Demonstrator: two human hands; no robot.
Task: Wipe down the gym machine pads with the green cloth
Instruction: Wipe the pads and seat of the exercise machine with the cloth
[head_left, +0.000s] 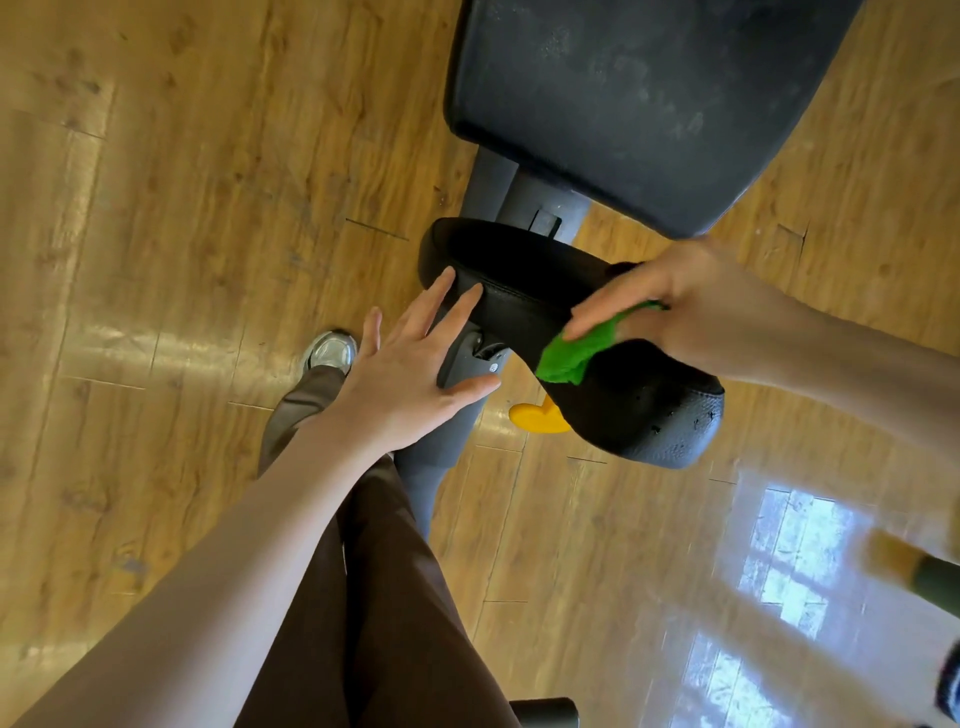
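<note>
Right now my right hand (696, 306) pinches the green cloth (576, 348) against the small pad (524, 280); my left hand (405, 364), grip released, steadies its end.

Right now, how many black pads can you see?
2. A big pad is at the top; a smaller pad is below it, under the green cloth. More may be hidden.

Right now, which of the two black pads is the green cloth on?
The smaller, curved black pad nearer the person; the right hand presses the green cloth on it. The large flat pad is untouched.
</note>
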